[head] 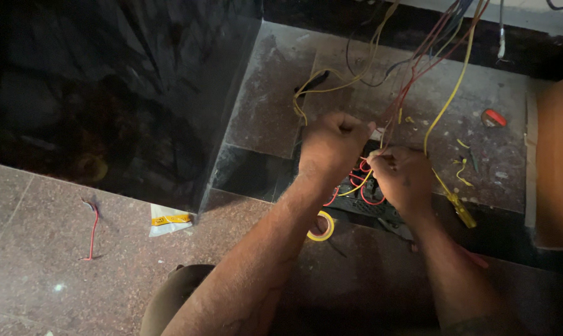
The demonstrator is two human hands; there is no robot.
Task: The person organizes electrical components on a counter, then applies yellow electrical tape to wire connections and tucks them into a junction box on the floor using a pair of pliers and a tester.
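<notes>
Stone floor (57, 249), speckled; a raised stone step (269, 99) above it; black box (368, 196) set in the step's edge, red and yellow wires (412, 74) hanging into it; left hand (334, 146) fisted on the wires above the box; right hand (403, 177) pinching wire ends just beside it; yellow screwdriver (459, 208); yellow tape roll (322, 227); loose red wire (93, 230).

Both hands meet over the black electrical box (365, 193) on the stone step (263, 112): the left hand (334, 146) left of the right hand (400, 177). A yellow tape roll (321, 226) lies below them, a yellow-handled screwdriver (459, 208) to the right, a loose red wire piece (92, 230) far left on the floor.
</notes>
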